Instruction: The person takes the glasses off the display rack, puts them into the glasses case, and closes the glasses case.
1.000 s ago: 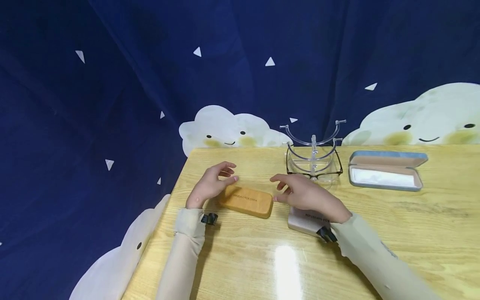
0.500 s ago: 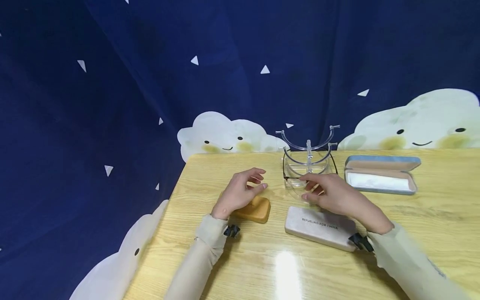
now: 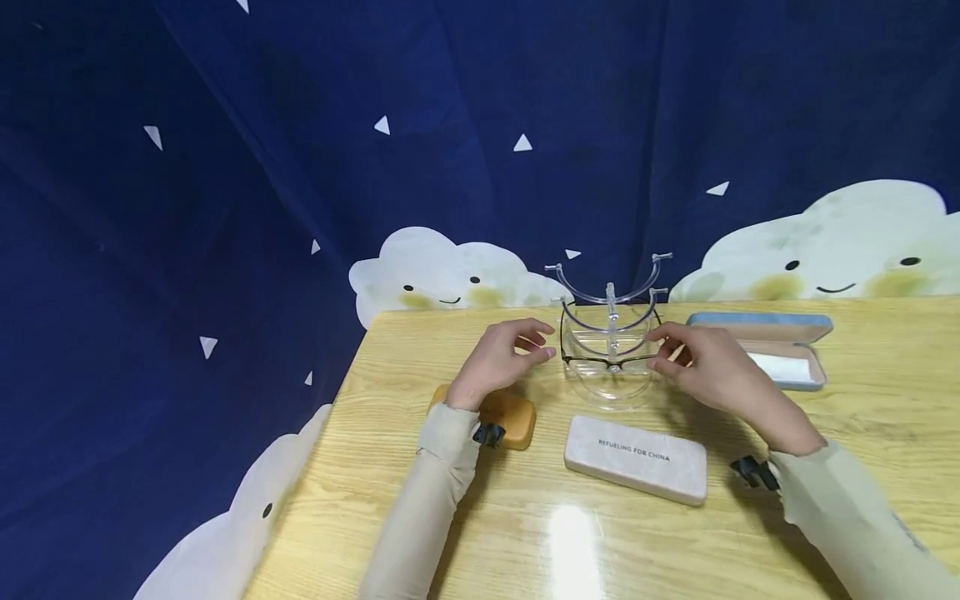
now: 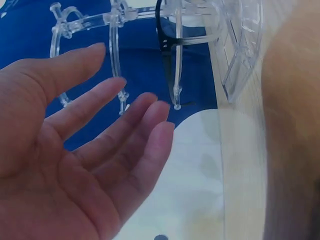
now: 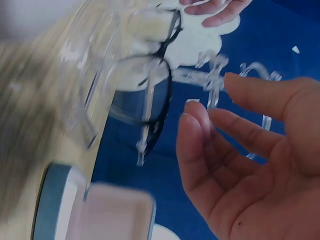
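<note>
A pair of dark-framed glasses sits on the lowest tier of a clear acrylic display stand at the back of the table. To the left of the glasses my left hand hovers with loosely bent fingers, apart from the frame in the left wrist view and holding nothing. On the other side my right hand is close to the right end of the frame. Its fingers are bent, and the right wrist view shows a gap between them and the glasses.
In front of the stand lies a pale glasses case with lettering. An orange case is partly under my left wrist. At the back right a blue case stands with its lid up and a white cloth inside.
Both hands have moved right and away from me, from the orange and pale cases to either side of the glasses. The pale case has come into full view.
</note>
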Demonstrator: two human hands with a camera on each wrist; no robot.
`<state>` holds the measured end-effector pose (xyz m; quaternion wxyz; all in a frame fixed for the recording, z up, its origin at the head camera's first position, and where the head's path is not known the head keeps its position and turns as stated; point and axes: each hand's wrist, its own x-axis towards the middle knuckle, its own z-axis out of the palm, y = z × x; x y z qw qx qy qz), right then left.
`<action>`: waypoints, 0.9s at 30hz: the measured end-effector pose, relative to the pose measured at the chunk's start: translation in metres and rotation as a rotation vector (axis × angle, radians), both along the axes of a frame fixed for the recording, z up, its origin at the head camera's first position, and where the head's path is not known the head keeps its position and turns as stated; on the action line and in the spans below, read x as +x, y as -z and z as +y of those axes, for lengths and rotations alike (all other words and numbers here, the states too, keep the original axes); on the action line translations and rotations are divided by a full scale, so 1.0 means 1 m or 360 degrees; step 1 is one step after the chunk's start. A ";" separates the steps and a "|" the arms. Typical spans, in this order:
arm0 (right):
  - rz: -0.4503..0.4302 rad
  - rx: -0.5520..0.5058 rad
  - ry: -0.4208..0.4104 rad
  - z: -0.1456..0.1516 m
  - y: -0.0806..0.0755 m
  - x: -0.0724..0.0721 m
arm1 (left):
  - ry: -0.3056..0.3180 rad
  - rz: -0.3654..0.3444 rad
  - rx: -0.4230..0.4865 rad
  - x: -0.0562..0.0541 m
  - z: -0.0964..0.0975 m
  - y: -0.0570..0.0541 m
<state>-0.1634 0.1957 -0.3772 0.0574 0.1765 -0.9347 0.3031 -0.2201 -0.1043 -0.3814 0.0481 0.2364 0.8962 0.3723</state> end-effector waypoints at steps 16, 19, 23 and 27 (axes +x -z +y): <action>-0.0256 -0.0173 0.0158 0.027 0.032 -0.018 | -0.0111 -0.0100 0.0011 -0.009 0.019 0.018; -0.0320 -0.0200 0.0141 0.029 0.035 -0.020 | -0.0164 -0.0175 0.0010 -0.006 0.021 0.018; -0.0378 -0.0239 0.0129 0.029 0.036 -0.021 | -0.0191 -0.0262 -0.0014 -0.004 0.024 0.018; -0.0430 -0.0285 0.0128 0.028 0.036 -0.022 | -0.0163 -0.0334 -0.0037 -0.003 0.026 0.018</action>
